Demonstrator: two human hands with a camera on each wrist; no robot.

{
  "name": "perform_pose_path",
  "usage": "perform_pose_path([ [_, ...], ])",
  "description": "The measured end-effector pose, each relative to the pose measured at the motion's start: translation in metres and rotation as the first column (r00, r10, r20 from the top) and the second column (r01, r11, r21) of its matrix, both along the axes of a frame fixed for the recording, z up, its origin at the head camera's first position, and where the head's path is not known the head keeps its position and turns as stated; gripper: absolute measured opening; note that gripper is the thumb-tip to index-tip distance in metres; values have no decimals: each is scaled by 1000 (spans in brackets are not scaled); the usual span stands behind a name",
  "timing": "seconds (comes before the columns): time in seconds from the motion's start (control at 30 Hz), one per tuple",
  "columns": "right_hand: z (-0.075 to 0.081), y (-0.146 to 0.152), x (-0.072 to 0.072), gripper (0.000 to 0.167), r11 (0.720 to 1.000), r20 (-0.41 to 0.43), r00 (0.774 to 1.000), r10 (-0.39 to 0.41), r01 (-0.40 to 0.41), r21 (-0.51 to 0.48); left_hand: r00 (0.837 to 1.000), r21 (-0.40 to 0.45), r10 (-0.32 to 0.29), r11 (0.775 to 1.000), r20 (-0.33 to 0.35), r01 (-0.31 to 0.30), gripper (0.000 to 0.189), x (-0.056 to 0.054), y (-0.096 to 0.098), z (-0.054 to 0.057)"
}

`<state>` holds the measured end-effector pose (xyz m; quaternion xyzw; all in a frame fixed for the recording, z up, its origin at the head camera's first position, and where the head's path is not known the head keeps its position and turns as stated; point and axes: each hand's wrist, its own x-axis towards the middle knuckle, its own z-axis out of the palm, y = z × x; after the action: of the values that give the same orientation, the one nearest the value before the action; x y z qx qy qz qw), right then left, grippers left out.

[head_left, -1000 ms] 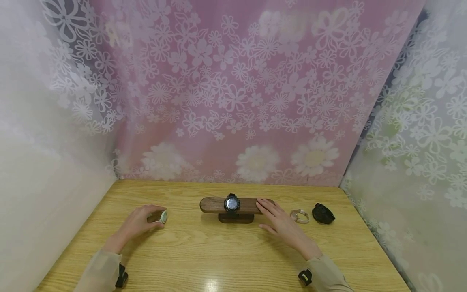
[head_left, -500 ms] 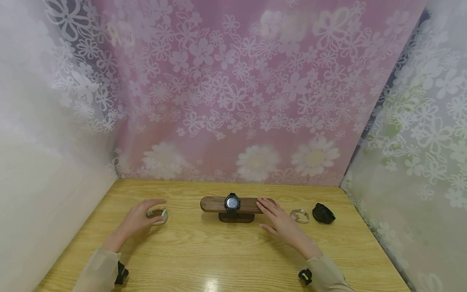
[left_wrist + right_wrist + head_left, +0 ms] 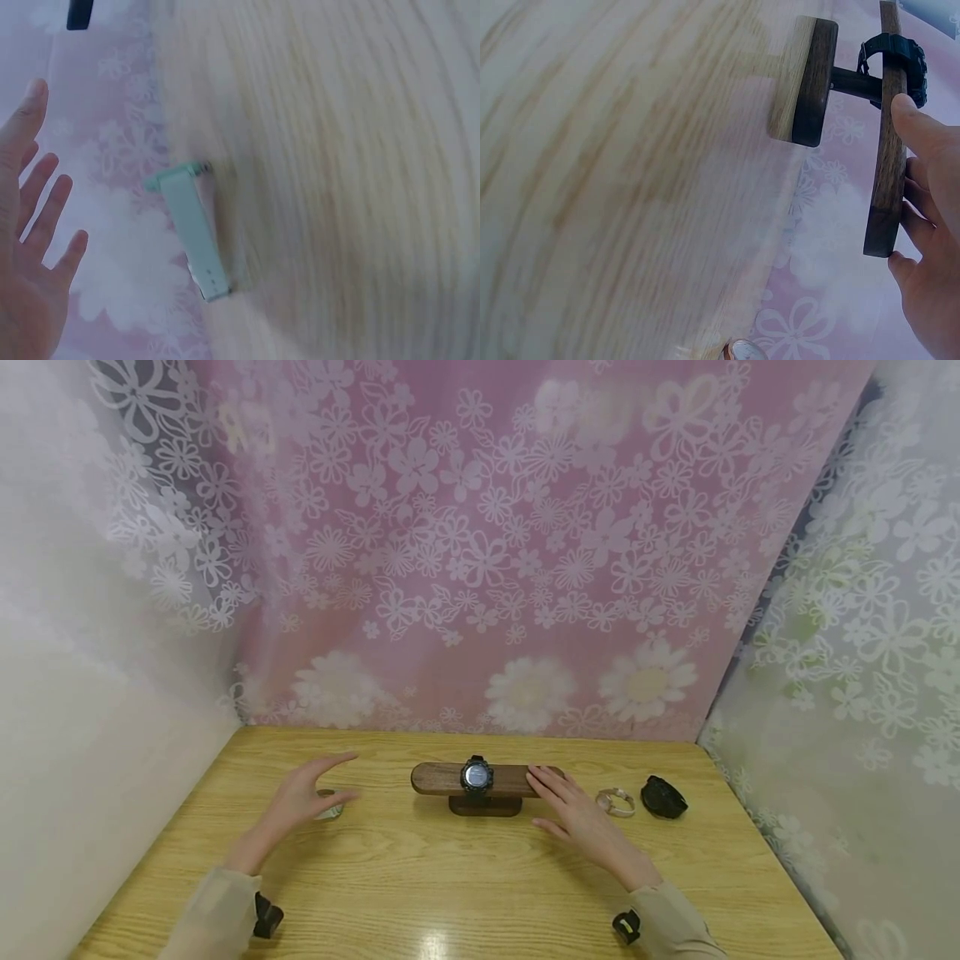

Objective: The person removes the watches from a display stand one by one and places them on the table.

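Nearest, two sleeved forearms reach in over the near part of the tabletop [image 3: 450, 885], each with a black wrist camera [image 3: 267, 916] strapped on.

The change is at the left hand [image 3: 300, 797]: a second ago its thumb and fingers pinched the mint-green watch [image 3: 191, 225]; now they are spread wide and hold nothing, and the left wrist view shows a gap between hand and watch. The watch rests on the tabletop, toward the left edge and in the farther half, partly behind the thumb in the head view. Judging by this, letting it go is complete, and the left hand is free.

The right hand [image 3: 585, 831] is as it was: fingers extended and resting on the right end of the wooden watch stand [image 3: 438, 779], thumb apart from them, seemingly steadying it rather than gripping it.

Farther on, the stand sits midway between the left and right edges, close to the far edge, with the black digital watch [image 3: 477, 776] fastened around its bar. To its right lies a metal-bracelet watch [image 3: 604, 802]; beyond that, nearer the far right corner, a black object [image 3: 664, 797], perhaps another watch.
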<state>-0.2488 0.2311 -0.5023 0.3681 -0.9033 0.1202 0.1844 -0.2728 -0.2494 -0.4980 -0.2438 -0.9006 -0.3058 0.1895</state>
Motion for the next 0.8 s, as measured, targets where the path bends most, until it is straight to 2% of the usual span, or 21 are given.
perform_pose_path([
  [0.13, 0, 1, 0, 74, 1000, 14, 1000, -7, 7, 8, 1000, 29, -7, 1000, -30, 8, 65, -1, 15, 6],
  [0.37, 0, 1, 1, 74, 1000, -3, 1000, 2, -2, 9, 997, 98, -63, 993, -46, 68, 53, -3, 48, 17],
  [0.47, 0, 2, 0, 73, 1000, -23, 1000, 7, -7, 10, 994, 104, -95, 990, -51, 100, 52, -5, 64, 21],
  [0.67, -1, 2, -1, 74, 1000, -17, 1000, 8, -8, 16, 993, 107, -118, 987, -26, 120, 56, -10, 93, 24],
  [0.8, -1, 2, -2, 75, 1000, -12, 1000, 27, -27, -9, 988, 90, -155, 983, -26, 157, 58, -14, 109, 26],
])
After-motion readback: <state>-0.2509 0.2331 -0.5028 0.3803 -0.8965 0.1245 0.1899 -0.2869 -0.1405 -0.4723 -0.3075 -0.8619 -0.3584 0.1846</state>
